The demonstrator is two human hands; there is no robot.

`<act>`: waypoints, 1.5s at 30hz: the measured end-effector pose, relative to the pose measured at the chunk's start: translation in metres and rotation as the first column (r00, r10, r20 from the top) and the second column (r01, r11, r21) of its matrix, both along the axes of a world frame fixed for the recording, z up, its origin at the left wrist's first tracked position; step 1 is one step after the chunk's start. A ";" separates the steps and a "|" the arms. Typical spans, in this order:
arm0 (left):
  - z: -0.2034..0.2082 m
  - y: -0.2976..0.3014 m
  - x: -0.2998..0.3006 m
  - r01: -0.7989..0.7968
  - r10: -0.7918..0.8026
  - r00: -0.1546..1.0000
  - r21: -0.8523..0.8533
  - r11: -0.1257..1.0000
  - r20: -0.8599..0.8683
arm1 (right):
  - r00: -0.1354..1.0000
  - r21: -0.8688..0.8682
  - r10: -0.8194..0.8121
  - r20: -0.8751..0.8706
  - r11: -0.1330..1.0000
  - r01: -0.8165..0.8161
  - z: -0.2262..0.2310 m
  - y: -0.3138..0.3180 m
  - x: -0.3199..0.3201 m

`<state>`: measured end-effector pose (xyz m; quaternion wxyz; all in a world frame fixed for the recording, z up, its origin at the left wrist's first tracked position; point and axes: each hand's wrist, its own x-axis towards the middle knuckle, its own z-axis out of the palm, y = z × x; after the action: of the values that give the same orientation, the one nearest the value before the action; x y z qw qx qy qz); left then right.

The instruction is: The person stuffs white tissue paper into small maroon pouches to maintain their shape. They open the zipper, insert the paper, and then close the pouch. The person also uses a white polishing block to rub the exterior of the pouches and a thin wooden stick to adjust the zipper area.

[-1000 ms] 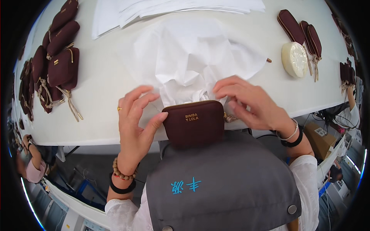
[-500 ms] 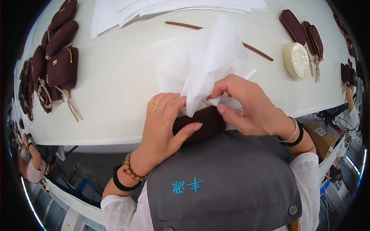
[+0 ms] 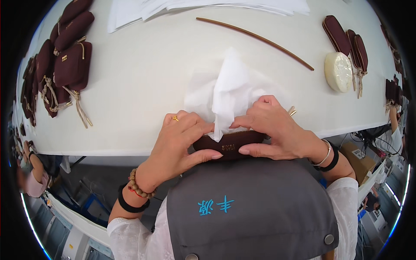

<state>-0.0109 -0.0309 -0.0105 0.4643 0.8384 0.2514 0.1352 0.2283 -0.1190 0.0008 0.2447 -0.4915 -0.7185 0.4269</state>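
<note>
A small dark maroon zip pouch (image 3: 232, 146) is held upright at the table's front edge, close to the grey apron. White tissue paper (image 3: 232, 89) rises out of its zipped opening and spreads over the table behind. My left hand (image 3: 182, 138) is closed on the pouch's left end, thumb on the front face and fingers at the zip edge by the tissue. The right end is in my right hand (image 3: 277, 132), its thumb also on the front and its fingers over the opening and tissue. A cord end with a gold tip (image 3: 293, 112) shows beyond my right hand.
Maroon pouches (image 3: 73, 65) with cord pulls are piled at the left. More narrow pouches (image 3: 336, 34) lie at the right beside a pale wrapped roll (image 3: 339, 72). A thin brown stick (image 3: 255, 37) lies behind the tissue, with white paper sheets (image 3: 208, 5) at the back.
My right hand has gone from pinching the tissue to gripping the pouch's right end. The tissue stands lower and narrower, uncovering the stick's middle. More of the pouch's front shows.
</note>
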 end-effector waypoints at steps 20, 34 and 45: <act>0.006 -0.026 -0.008 -0.244 0.234 0.968 0.139 0.960 0.085 | 0.955 0.156 -0.295 -0.042 0.942 0.298 -0.006 -0.024 -0.013; 0.005 -0.048 -0.015 -0.173 0.173 0.985 0.094 0.981 0.005 | 0.970 0.406 0.041 0.239 0.903 -0.139 0.015 -0.022 -0.024; 0.003 -0.060 -0.048 -0.065 0.385 0.915 -0.900 0.431 0.118 | 0.996 0.306 -0.068 0.060 0.951 0.046 0.028 -0.036 -0.044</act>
<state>-0.0593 -0.0908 -0.0075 0.8395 0.4025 0.3203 0.1752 0.1842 -0.1548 0.0291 0.3044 -0.4831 -0.7693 0.2865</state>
